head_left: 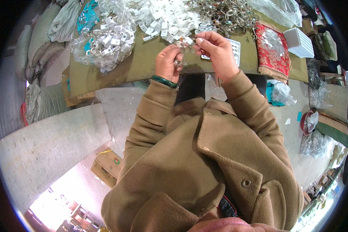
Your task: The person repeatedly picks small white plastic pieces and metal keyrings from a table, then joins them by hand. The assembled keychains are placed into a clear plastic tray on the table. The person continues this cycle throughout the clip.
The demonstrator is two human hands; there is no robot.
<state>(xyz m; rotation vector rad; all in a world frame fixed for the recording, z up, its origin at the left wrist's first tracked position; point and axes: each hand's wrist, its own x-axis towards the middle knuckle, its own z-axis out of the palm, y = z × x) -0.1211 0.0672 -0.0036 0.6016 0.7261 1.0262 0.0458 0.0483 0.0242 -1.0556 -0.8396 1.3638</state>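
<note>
Far left of the left hand (168, 62), grey fabric sacks (46, 36) lie stacked; the fisheye rim bends them and their contents are hidden. Nearer the left hand, a clear plastic bag (104, 44) rests on the desk (143, 63), which is covered in olive-brown cloth. The bag holds small white rectangular pieces mixed with thin metal parts, and its crinkled film blurs their outlines. A teal item (88, 15) shows beyond the bag, partly covered.

The left hand is curled closed around a small clear or metallic part (178, 63). The fingers mask most of it, and its exact shape cannot be made out. A dark green bangle (164, 81) circles the wrist above a tan coat sleeve (154, 112) of thick, felted cloth.

Just beyond both hands lies a loose heap of white plastic clips (162, 17), blocky and matte. To its right sits a tangle of dull metal rings (224, 15), and single rings cannot be separated by eye.

The right hand (216, 52) is held just beside the left hand, thumb and forefinger pinching a thin wire ring (186, 46) between the two hands, above the desk edge. Under the right hand a white perforated tray (234, 50) is mostly hidden.

Right of the right hand lie a red patterned cloth (272, 50), glossy and embroidered, and a white ribbed box (299, 42). Clear bags (280, 92) on the floor beyond are too distorted to identify.
</note>
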